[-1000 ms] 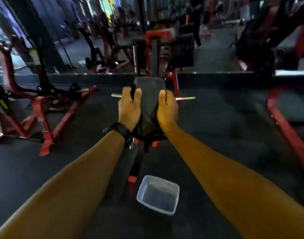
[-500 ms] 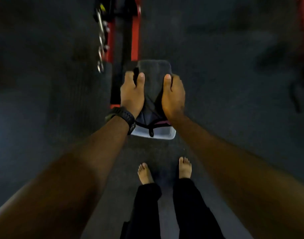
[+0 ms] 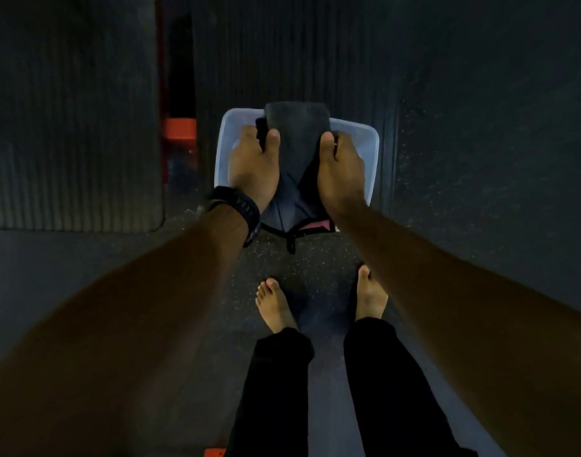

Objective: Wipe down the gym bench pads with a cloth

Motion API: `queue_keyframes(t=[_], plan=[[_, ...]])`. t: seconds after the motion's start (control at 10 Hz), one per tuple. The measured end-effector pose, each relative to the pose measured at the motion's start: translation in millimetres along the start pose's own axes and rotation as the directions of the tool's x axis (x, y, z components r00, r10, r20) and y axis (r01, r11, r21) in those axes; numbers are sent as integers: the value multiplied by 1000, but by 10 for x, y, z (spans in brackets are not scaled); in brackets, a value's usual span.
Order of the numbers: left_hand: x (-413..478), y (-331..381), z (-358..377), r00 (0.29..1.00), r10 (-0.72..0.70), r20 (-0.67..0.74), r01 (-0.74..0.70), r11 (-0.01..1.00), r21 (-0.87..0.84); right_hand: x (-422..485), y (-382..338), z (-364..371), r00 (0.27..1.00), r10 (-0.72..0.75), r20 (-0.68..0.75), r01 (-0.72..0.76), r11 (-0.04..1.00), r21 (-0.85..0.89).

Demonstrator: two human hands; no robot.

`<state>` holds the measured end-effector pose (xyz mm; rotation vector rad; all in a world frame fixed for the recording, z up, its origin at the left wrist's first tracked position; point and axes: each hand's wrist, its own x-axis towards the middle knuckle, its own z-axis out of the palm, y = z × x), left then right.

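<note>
A dark grey folded cloth (image 3: pixel 297 136) with a black-trimmed edge and a pink patch hangs between both hands, directly above a pale translucent plastic tub (image 3: pixel 370 143) on the floor. My left hand (image 3: pixel 253 163), with a black watch at the wrist, grips the cloth's left side. My right hand (image 3: pixel 342 166) grips its right side. A ribbed black bench pad (image 3: pixel 71 127) lies at the left, apart from the hands.
A red frame piece (image 3: pixel 179 128) shows beside the bench pad, and another red bit (image 3: pixel 215 452) at the bottom edge. My bare feet (image 3: pixel 276 305) stand on speckled black rubber flooring just behind the tub. A second ribbed dark pad (image 3: pixel 282 54) stretches beyond the tub.
The view has tipped from the gym room down to the floor. Both hands, still holding the cloth, now sit over the tub, which lay lower in view a second ago.
</note>
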<state>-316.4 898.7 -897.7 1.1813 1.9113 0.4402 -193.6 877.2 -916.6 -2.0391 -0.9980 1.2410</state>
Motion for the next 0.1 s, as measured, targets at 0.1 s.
queue_keyframes(t=[0.1], plan=[[151,-266,198,989,-133,67,130,990,56,135,321,122,992,93,91,-91,996,-17]])
